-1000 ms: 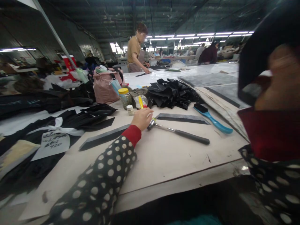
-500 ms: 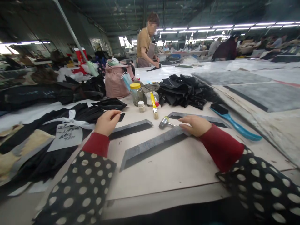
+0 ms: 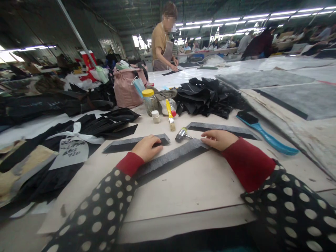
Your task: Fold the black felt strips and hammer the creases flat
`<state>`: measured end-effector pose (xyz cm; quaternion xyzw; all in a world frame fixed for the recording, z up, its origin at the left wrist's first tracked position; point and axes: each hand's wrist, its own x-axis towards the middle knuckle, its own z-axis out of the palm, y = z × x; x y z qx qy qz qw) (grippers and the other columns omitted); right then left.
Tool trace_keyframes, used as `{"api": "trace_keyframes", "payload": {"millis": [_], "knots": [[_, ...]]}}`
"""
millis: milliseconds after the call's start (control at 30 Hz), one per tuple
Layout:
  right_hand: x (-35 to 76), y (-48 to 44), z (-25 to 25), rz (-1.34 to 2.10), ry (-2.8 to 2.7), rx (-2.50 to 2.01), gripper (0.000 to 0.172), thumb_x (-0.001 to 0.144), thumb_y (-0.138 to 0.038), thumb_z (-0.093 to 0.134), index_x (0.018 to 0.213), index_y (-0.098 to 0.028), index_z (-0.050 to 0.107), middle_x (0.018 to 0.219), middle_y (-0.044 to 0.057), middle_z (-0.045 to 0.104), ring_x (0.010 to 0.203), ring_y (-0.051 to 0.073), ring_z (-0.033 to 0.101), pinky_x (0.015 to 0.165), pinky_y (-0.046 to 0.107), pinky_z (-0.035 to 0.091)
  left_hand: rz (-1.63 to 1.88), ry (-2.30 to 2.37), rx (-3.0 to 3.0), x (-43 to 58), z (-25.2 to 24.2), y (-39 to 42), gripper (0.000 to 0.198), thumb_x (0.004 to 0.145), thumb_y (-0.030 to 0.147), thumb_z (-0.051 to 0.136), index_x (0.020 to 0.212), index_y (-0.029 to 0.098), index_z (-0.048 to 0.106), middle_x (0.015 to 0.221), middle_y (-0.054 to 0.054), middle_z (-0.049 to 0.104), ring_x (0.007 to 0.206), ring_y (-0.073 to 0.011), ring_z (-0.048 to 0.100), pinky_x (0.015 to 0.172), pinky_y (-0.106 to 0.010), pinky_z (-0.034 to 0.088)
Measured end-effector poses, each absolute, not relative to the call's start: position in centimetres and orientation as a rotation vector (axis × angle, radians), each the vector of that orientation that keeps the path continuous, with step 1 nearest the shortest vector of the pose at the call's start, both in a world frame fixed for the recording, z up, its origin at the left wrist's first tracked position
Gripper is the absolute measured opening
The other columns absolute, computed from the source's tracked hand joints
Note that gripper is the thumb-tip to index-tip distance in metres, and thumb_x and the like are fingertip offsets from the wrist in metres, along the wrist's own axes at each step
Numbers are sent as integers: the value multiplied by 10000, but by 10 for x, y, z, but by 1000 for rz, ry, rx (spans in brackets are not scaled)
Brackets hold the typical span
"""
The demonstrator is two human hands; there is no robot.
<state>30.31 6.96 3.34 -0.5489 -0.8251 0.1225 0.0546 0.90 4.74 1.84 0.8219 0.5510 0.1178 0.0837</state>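
Note:
A long grey and black strip (image 3: pixel 173 158) lies slantwise on the pale board. Over its left part is my left hand (image 3: pixel 148 147), fingers apart and slightly bent, with nothing seen in it. My right hand (image 3: pixel 219 140) rests at the strip's upper right end, its thumb and fingertips at the edge; whether they pinch it is hard to tell. A second strip (image 3: pixel 118 144) lies behind my left hand, and a third (image 3: pixel 223 128) behind my right. Between the hands sits a small hammer (image 3: pixel 181 134) with a metal head.
Behind are a brush (image 3: pixel 170 115), a yellow-lidded jar (image 3: pixel 150 101), a small white bottle (image 3: pixel 155 117), a pink bag (image 3: pixel 128 87) and black pieces (image 3: pixel 204 96). A blue-handled brush (image 3: pixel 273 140) lies right, a tagged bundle (image 3: pixel 70 150) left. A person (image 3: pixel 162 45) works beyond.
My left hand has moved right, from the dark piece near the bundle to over the long strip. My right hand has stayed at the strip's end. The view has shifted slightly.

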Motion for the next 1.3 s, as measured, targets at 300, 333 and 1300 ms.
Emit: {"api": "trace_keyframes", "payload": {"millis": [300,333,1300], "knots": [[344,66,24,432,-2655,-1642,545,699,-355,498,1203,-147,483,930,79,594,733,171,554,689,284,444,139,1105,2601,36,38,10,219,758,272,537,963,200,559,995,-43,533,933,-181,489,821,-293,400],[345,69,23,380,-2653,-1635,508,706,-348,491,1177,-157,509,918,76,594,737,170,554,694,284,443,103,1063,2607,39,38,8,200,755,250,537,947,201,563,974,-38,537,914,-177,491,805,-285,402],[218,28,60,26,-3064,-971,293,834,-200,370,977,-190,625,869,81,604,824,194,568,680,286,412,407,1559,2549,-5,6,49,247,777,303,502,967,169,589,958,-62,546,911,-190,516,840,-320,411]]}}
